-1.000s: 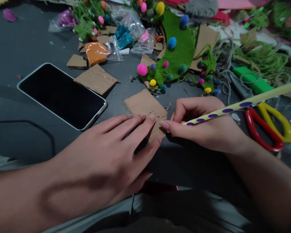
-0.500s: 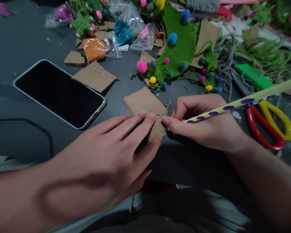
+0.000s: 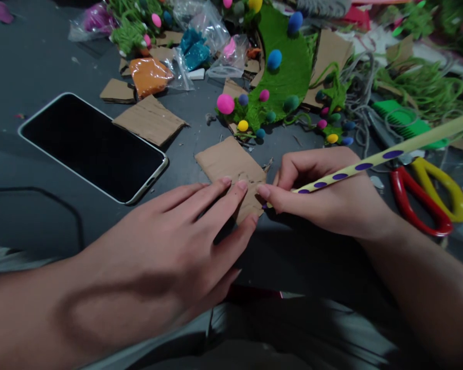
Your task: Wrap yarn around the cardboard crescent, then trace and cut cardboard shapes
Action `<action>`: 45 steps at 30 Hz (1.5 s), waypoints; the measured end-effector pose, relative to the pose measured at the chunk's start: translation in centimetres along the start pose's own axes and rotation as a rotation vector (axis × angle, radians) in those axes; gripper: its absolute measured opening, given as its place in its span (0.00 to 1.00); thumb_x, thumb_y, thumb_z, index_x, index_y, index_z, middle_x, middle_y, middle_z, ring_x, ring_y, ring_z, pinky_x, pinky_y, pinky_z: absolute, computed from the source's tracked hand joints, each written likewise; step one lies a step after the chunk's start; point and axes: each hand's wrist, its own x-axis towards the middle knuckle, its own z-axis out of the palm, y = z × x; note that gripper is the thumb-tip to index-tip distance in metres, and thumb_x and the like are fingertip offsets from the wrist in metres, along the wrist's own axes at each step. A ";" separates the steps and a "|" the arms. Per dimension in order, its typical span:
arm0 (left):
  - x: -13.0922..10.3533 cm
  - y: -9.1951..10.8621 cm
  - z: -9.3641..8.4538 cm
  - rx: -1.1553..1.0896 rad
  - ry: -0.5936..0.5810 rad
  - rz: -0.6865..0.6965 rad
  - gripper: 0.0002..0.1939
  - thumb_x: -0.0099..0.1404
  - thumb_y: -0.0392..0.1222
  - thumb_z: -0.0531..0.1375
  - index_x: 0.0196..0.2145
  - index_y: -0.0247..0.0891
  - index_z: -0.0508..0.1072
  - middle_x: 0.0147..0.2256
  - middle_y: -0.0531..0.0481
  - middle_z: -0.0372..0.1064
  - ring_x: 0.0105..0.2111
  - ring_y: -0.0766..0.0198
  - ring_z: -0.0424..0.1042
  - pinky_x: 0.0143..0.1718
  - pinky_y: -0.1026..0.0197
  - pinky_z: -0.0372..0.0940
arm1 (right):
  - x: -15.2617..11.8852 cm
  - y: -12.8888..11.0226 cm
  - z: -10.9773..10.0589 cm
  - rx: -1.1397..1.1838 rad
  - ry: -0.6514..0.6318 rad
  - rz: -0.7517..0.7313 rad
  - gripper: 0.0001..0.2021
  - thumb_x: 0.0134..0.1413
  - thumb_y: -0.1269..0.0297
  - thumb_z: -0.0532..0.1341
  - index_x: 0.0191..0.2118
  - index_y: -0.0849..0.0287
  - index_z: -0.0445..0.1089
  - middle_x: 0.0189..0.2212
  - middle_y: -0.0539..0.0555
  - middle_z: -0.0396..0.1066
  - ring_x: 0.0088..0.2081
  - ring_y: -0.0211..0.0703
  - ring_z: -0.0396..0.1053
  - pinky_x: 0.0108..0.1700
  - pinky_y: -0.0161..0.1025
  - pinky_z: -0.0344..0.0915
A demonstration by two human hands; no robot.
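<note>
A small piece of brown cardboard [image 3: 227, 156] lies on the dark table, with faint marks on it near my fingertips. My left hand [image 3: 181, 241] rests over its lower left part, fingers spread and pressing it flat. Wrapped round a pale yellow pencil with purple dots [image 3: 347, 174], my right hand [image 3: 324, 192] is at the cardboard's right corner. The pencil slants up to the right, and its tip is at the cardboard's lower right edge, partly behind my thumb.
A phone [image 3: 92, 149] lies at left, a cardboard piece [image 3: 150, 121] overlapping it. Behind are an orange packet [image 3: 150, 76], a green felt shape [image 3: 281, 67] with coloured balls, and tangled grey yarn [image 3: 360, 97]. Red and yellow scissors handles [image 3: 420, 205] lie at right.
The far end of the pencil has tilted slightly upward in my right hand. My left hand stays in place on the cardboard.
</note>
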 end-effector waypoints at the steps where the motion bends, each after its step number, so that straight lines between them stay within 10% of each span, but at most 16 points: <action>1: 0.0 0.0 0.0 0.002 0.000 -0.001 0.29 0.74 0.49 0.51 0.66 0.32 0.67 0.67 0.33 0.62 0.65 0.39 0.67 0.59 0.41 0.71 | 0.0 0.0 0.0 -0.003 0.003 -0.006 0.16 0.51 0.65 0.74 0.21 0.56 0.67 0.20 0.49 0.69 0.23 0.36 0.61 0.22 0.38 0.53; 45: 0.1 0.3 0.1 -0.020 0.001 -0.028 0.28 0.74 0.48 0.52 0.66 0.33 0.67 0.67 0.36 0.64 0.66 0.42 0.65 0.62 0.43 0.70 | -0.1 -0.3 0.2 -0.015 -0.006 0.029 0.18 0.51 0.56 0.75 0.21 0.55 0.70 0.20 0.50 0.70 0.24 0.38 0.63 0.22 0.38 0.55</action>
